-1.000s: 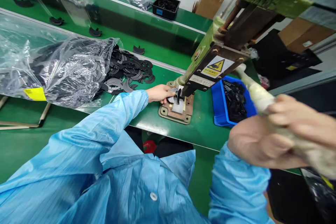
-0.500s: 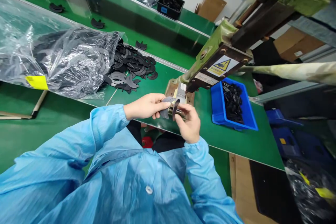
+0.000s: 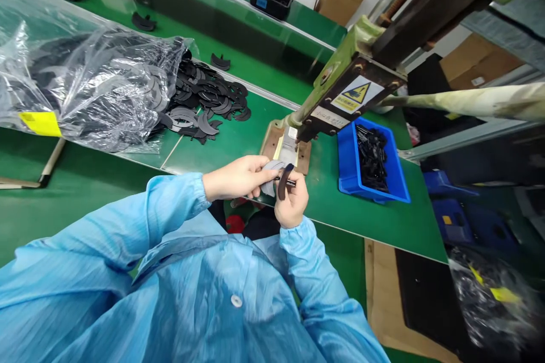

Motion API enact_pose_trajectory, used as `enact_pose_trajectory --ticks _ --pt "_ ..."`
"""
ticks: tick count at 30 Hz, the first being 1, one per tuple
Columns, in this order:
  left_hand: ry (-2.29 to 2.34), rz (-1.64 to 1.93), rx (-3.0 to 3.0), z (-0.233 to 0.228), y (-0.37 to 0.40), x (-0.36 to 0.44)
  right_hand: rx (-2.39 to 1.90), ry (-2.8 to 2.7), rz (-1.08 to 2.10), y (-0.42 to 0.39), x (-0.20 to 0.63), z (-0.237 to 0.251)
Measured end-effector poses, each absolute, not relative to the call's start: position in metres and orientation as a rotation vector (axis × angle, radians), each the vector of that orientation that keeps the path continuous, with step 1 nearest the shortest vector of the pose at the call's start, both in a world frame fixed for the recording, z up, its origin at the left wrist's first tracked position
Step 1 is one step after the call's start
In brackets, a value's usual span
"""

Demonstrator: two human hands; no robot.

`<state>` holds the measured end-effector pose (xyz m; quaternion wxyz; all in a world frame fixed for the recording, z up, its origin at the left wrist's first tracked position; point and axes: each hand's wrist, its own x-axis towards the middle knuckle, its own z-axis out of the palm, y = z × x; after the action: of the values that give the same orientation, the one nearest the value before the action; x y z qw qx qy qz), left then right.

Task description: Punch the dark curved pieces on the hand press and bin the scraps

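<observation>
Both hands, left [image 3: 238,177] and right [image 3: 292,204], pinching dark curved pieces [image 3: 283,180] before the press [image 3: 340,99].

Bright, even overhead light — no hard shadows on the green table [image 3: 361,221]. Strong white glare across the clear plastic bag [image 3: 85,79], hiding much of what lies inside. A paler sheen runs along the glossy divider strip [image 3: 238,22] behind it. Wide-angle bend at the edges: table lines curve, the press [image 3: 353,85] leans inward. Lower right corner dark and soft; the lever [image 3: 481,101] looks slightly smeared — the centre is sharp.
</observation>
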<state>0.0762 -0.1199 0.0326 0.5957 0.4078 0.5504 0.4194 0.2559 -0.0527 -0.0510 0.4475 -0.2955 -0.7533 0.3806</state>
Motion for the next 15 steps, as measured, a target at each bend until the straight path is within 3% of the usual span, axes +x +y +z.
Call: enact_pose_trajectory --ticks 11,15 --pt "1.333 0.916 1.082 0.029 -0.106 0.064 -0.657 -2.028 0.756 -0.042 0.268 -0.042" --pt "1.595 1.147 1.301 0.028 -0.116 0.063 -0.586 -2.077 0.707 -0.037 0.273 -0.035"
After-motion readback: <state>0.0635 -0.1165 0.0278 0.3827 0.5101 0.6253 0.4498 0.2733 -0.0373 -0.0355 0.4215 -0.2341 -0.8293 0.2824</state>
